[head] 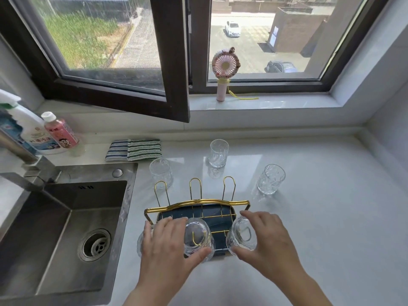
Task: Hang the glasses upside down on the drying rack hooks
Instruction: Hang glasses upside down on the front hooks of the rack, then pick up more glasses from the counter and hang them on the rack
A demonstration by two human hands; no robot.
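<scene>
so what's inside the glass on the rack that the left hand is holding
A gold hook of the drying rack shows through the upside-down glass in the left hand. The glass's rim and the hook's base are hidden by the hand and the glass.

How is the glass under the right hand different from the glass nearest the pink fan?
The glass under the right hand is upside down on a rack hook; the glass near the fan stands upright on the counter. The right hand holds the first; nothing touches the second. Both are clear.

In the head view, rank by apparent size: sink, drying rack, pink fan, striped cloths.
1. sink
2. drying rack
3. striped cloths and pink fan: look alike; the fan stands farther away, so unranked.
</scene>
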